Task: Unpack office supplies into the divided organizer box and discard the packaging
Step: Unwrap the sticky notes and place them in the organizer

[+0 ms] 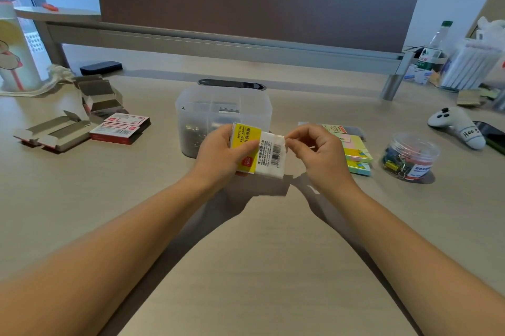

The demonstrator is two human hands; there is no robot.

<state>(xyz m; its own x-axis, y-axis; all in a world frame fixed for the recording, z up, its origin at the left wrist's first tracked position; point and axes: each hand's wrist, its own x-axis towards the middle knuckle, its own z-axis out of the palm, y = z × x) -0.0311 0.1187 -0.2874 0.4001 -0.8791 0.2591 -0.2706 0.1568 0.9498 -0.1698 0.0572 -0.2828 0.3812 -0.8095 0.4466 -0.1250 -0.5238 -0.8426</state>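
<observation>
My left hand (pixel 218 152) grips a yellow-and-white pack of index tabs (pixel 262 151) above the desk, thumb across its yellow label. My right hand (pixel 314 149) pinches the pack's top right corner between thumb and forefinger. Just behind the pack stands the translucent divided organizer box (pixel 196 106), with small metal clips visible in its front left compartment. More packs of coloured sticky notes (pixel 358 152) lie to the right, partly hidden by my right hand.
Opened, empty cardboard boxes (pixel 60 130) and two red staple boxes (pixel 120 128) lie at the left. A round clear tub of binder clips (pixel 410 156) sits at the right, with a white game controller (pixel 456 125) and a phone behind it. A desk partition closes the back.
</observation>
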